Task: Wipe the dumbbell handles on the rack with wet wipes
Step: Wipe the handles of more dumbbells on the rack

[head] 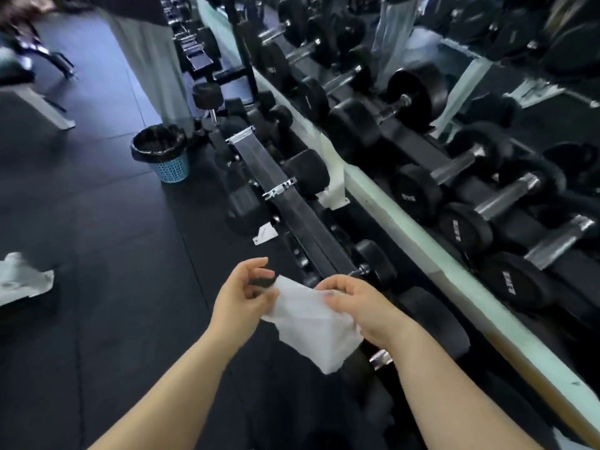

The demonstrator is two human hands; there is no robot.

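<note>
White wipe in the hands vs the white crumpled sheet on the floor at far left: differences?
The white wet wipe is held in the air, pinched between the left hand and the right hand; the crumpled white sheet lies untouched on the dark rubber floor. The wipe is in full view, the sheet cut off by the frame edge. The wipe hangs by the rack, the sheet lies away from it. Both are white and creased.

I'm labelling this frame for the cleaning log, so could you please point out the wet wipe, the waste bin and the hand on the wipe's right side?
wet wipe (311, 323): head view, middle of the white sheet.
waste bin (172, 168): head view, blue lattice wall.
right hand (360, 306): head view, back of the hand.
</note>
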